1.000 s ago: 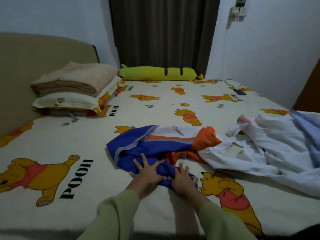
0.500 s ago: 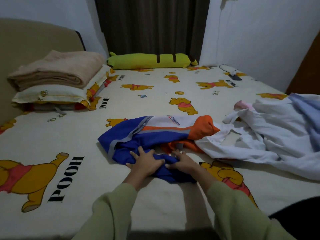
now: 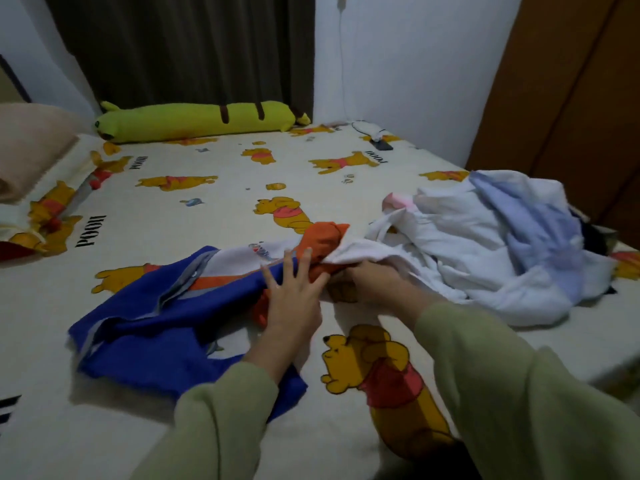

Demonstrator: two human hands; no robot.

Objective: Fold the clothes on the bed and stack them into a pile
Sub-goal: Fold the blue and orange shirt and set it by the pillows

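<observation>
Two hands work the blue and orange jersey (image 3: 156, 327), which lies unfolded under them; left hand (image 3: 292, 299) presses it with fingers spread flat; right hand (image 3: 372, 284) pinches cloth just beyond its fingertips, beside the white heap (image 3: 485, 258); folding seems barely begun; next, free that sleeve

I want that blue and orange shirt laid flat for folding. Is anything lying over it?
Yes. The white garment from the heap overlaps the blue and orange shirt at its orange sleeve end, where the right hand is working; the left hand presses the shirt.
</observation>
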